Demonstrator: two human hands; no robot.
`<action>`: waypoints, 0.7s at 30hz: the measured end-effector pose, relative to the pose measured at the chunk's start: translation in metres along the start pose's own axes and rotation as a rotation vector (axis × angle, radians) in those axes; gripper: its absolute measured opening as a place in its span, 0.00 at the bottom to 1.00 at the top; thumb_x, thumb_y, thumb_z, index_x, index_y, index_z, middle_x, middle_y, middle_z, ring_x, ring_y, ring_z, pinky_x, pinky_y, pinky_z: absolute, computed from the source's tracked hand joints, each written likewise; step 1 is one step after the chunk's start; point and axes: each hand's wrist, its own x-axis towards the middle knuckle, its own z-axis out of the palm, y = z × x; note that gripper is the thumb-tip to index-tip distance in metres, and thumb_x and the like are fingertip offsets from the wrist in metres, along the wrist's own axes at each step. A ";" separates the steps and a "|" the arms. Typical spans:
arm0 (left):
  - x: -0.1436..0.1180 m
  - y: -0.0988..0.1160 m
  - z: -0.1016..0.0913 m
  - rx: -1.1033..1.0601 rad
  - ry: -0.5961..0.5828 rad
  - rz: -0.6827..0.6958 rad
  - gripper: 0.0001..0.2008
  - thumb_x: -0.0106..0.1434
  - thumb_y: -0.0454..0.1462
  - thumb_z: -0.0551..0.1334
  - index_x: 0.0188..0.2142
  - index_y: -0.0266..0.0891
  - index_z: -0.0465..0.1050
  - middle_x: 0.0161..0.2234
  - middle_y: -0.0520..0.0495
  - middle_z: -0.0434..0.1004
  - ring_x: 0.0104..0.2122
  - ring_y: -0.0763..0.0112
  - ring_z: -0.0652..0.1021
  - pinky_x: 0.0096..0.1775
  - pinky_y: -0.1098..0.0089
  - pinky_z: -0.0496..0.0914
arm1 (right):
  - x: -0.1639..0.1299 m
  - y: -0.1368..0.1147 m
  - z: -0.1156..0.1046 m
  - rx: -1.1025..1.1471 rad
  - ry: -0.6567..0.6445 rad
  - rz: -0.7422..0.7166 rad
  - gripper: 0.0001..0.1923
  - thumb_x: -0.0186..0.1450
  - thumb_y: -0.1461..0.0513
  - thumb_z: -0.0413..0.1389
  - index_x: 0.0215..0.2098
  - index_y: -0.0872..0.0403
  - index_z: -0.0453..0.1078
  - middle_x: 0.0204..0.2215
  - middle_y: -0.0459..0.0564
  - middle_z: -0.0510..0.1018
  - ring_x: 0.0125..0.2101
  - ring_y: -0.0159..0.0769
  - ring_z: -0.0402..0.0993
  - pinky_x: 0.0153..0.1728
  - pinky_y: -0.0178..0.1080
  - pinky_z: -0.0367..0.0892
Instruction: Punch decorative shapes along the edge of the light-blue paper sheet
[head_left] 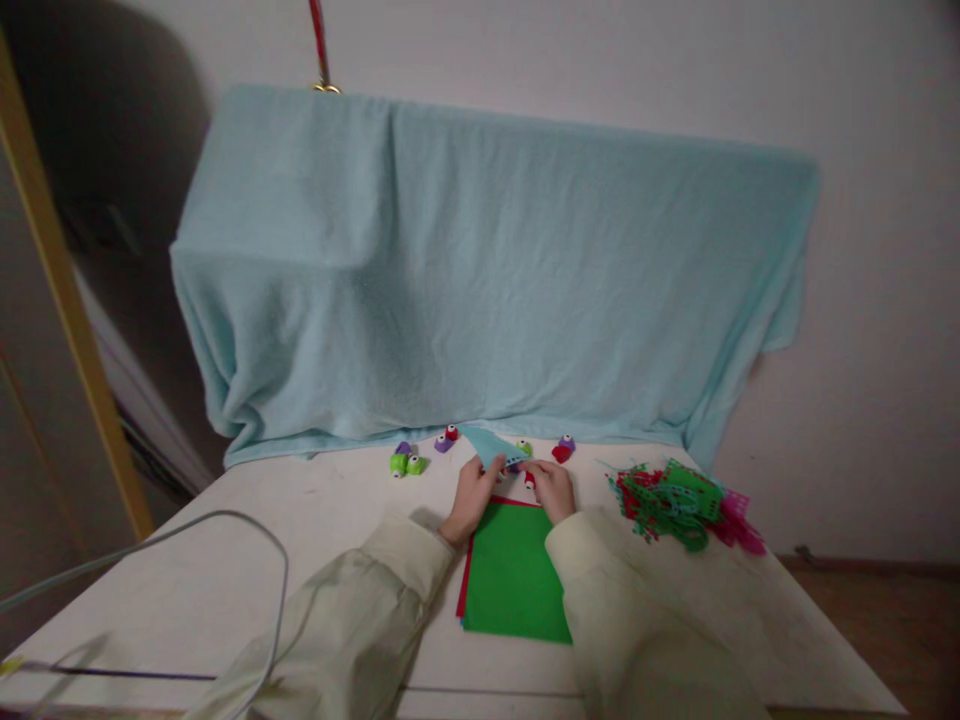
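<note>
A light blue sheet of paper [486, 445], with a row of small holes along its near right edge, is held up over the table. My left hand [472, 497] is closed on its lower edge, thumb on top. The fingers of my right hand [553, 488] are pinched together at the paper's right end; their exact grip is partly hidden. A red craft punch [530, 480] lies beside my right fingers, and a green punch [523, 448] stands just behind the paper. Below my hands lies a stack of coloured paper, green sheet [517, 570] on top, red edges showing.
Green punches [415, 465] and a purple one stand to the left; another red punch [451, 433] is at the back. A red punch [561, 454] sits at the right. Punched paper scraps [675, 505] are heaped farther right. A grey cable [281, 560] loops at the left.
</note>
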 end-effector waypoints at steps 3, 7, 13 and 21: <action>0.000 0.000 0.000 0.001 -0.003 -0.004 0.20 0.63 0.49 0.54 0.26 0.36 0.71 0.26 0.48 0.75 0.28 0.67 0.74 0.34 0.69 0.67 | -0.003 -0.006 -0.001 -0.003 0.030 0.012 0.17 0.55 0.53 0.53 0.28 0.55 0.79 0.14 0.45 0.72 0.18 0.33 0.69 0.21 0.33 0.61; 0.000 -0.001 0.000 0.023 0.003 0.019 0.20 0.63 0.49 0.53 0.26 0.36 0.71 0.27 0.48 0.76 0.29 0.67 0.74 0.35 0.68 0.67 | -0.004 -0.008 -0.001 -0.021 0.038 -0.036 0.14 0.54 0.54 0.54 0.28 0.53 0.78 0.15 0.44 0.73 0.18 0.34 0.69 0.20 0.33 0.62; 0.001 -0.002 -0.001 0.041 0.005 0.014 0.20 0.63 0.49 0.53 0.26 0.37 0.70 0.26 0.48 0.75 0.28 0.66 0.74 0.35 0.68 0.67 | -0.003 -0.003 -0.001 -0.075 0.058 -0.103 0.10 0.54 0.56 0.55 0.27 0.51 0.76 0.22 0.45 0.77 0.24 0.36 0.73 0.26 0.35 0.66; -0.001 0.004 -0.001 0.010 0.008 0.013 0.18 0.63 0.48 0.54 0.27 0.37 0.70 0.27 0.48 0.75 0.28 0.67 0.74 0.34 0.68 0.67 | 0.001 0.006 0.000 -0.098 0.072 -0.119 0.07 0.51 0.57 0.58 0.26 0.51 0.76 0.25 0.47 0.79 0.29 0.39 0.74 0.31 0.37 0.68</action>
